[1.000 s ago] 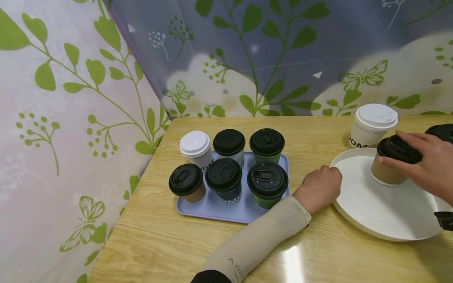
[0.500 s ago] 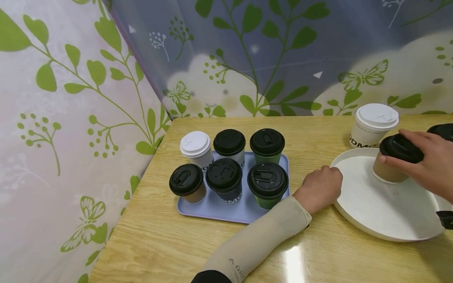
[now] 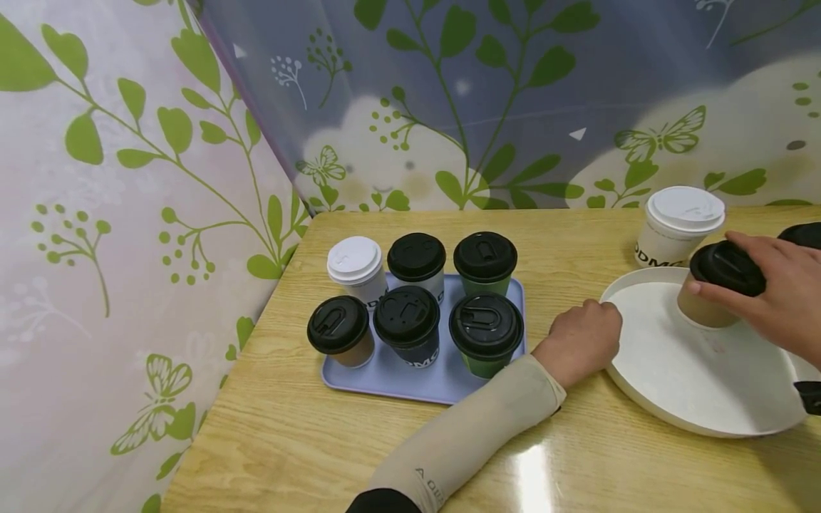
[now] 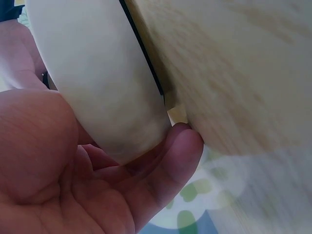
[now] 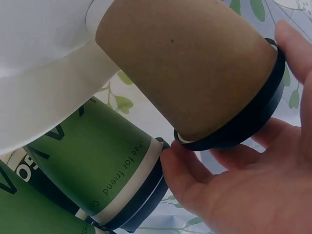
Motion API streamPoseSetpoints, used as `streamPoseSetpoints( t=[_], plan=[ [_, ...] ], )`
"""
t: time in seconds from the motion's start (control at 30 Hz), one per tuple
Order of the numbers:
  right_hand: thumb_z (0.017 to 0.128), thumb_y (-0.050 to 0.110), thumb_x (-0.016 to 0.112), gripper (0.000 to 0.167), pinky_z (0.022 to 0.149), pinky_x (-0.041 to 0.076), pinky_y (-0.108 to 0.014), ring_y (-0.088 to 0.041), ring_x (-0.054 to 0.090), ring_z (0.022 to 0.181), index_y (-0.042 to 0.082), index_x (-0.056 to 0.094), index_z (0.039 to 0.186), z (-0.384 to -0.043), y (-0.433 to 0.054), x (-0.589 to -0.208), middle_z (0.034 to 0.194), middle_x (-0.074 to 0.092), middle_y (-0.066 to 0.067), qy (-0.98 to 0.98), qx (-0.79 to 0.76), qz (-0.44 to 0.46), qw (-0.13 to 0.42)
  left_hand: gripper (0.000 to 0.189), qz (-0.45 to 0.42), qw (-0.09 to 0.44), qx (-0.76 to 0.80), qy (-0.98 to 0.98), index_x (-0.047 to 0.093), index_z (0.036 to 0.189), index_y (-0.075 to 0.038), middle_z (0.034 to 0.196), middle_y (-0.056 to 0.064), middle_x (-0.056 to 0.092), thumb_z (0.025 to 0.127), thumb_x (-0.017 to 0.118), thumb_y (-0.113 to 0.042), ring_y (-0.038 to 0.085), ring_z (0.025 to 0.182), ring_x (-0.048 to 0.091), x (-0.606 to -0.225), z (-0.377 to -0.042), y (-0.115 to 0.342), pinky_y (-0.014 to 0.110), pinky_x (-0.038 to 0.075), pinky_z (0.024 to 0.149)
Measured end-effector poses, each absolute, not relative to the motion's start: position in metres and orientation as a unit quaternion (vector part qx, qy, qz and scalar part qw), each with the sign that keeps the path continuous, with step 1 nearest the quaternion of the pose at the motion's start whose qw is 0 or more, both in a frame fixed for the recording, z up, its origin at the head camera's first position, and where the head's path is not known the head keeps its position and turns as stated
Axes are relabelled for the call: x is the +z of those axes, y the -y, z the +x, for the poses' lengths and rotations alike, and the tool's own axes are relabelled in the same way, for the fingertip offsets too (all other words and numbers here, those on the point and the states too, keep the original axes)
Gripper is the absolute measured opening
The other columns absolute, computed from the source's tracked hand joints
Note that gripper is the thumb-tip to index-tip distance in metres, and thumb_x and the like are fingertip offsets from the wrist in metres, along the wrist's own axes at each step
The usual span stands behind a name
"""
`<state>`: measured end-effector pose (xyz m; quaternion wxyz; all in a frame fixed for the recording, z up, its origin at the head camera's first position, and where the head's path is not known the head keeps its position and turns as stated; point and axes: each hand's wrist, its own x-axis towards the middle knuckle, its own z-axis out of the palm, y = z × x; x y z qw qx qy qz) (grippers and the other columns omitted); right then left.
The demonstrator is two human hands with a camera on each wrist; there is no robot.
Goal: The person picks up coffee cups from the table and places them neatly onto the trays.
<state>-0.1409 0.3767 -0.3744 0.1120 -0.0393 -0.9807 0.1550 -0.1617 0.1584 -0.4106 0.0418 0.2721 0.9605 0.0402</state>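
My right hand (image 3: 785, 292) holds a brown paper cup (image 3: 702, 308) by its black lid, fingers and thumb spread round the lid's edge. The cup stands upright at the back part of a round white tray (image 3: 693, 381). In the right wrist view the brown cup (image 5: 190, 63) shows its plain side, with its base at the tray's white surface. My left hand (image 3: 582, 340) grips the tray's left rim. Up close in the left wrist view, its fingers (image 4: 170, 170) curl round the tray's pale wall (image 4: 102, 73).
A lilac rectangular tray (image 3: 391, 388) left of the left forearm bears several lidded cups in two rows. Behind the round tray stands a white-lidded cup (image 3: 670, 231). A black lid (image 3: 803, 235) shows beyond the right hand; green cups (image 5: 97, 161) appear beside the tray in the right wrist view.
Hardly anything differs. The whole head view has shifted very slightly; both hands keep their grips on the tray rim and the brown cup.
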Motion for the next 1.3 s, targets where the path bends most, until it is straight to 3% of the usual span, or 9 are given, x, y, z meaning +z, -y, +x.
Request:
streamPoseSetpoints(
  t=[0.23,0.5,0.7,0.87,1.07,1.3],
  plan=[
    [0.094,0.068,0.062,0.107,0.119,0.004,-0.065,-0.060,0.022,0.142,-0.007,0.023,0.159,-0.141,-0.377,-0.375,0.153,0.029,-0.040,0.982,0.146,-0.027,0.118,0.018,0.269,0.046,0.037,-0.961,0.070,0.098,-0.017,0.091,-0.001,0.067,0.105,0.055,-0.024,0.010,0.067,0.062,-0.409,-0.161,-0.159,0.030,0.049,0.047],
    [0.096,0.073,0.050,0.105,0.119,0.001,-0.067,-0.065,0.016,0.143,-0.006,0.022,0.160,-0.143,-0.370,-0.360,0.155,0.022,-0.043,0.982,0.139,-0.023,0.123,0.019,0.277,0.023,0.023,-0.960,0.071,0.094,-0.017,0.085,-0.001,0.064,0.104,0.056,-0.024,0.010,0.064,0.061,-0.408,-0.157,-0.157,0.029,0.048,0.046],
    [0.101,0.067,0.049,0.096,0.117,0.008,-0.069,-0.065,0.024,0.138,-0.006,0.026,0.159,-0.154,-0.367,-0.342,0.151,0.032,-0.042,0.982,0.135,-0.012,0.129,0.021,0.273,0.013,0.016,-0.962,0.071,0.091,-0.018,0.082,-0.001,0.061,0.104,0.055,-0.023,0.010,0.062,0.059,-0.407,-0.152,-0.157,0.030,0.047,0.045],
    [0.103,0.060,0.052,0.091,0.111,0.017,-0.074,-0.066,0.033,0.128,-0.013,0.033,0.153,-0.171,-0.370,-0.325,0.141,0.039,-0.046,0.986,0.112,0.005,0.119,0.022,0.268,0.012,0.017,-0.963,0.070,0.087,-0.018,0.081,-0.001,0.061,0.103,0.055,-0.023,0.009,0.063,0.059,-0.406,-0.149,-0.158,0.030,0.046,0.044],
    [0.101,0.061,0.053,0.090,0.104,0.027,-0.076,-0.067,0.040,0.120,-0.017,0.039,0.145,-0.198,-0.372,-0.308,0.135,0.041,-0.049,0.996,0.051,0.023,0.065,0.023,0.265,0.019,0.004,-0.964,0.069,0.086,-0.019,0.079,-0.002,0.059,0.103,0.055,-0.024,0.009,0.064,0.057,-0.405,-0.146,-0.158,0.030,0.046,0.045],
    [0.101,0.061,0.052,0.095,0.096,0.036,-0.073,-0.066,0.045,0.114,-0.021,0.034,0.146,-0.225,-0.372,-0.300,0.134,0.041,-0.052,0.998,0.052,0.044,0.004,0.023,0.259,0.035,-0.011,-0.965,0.070,0.085,-0.022,0.081,-0.003,0.060,0.103,0.056,-0.028,0.008,0.066,0.057,-0.403,-0.143,-0.160,0.032,0.047,0.046]
  ],
)
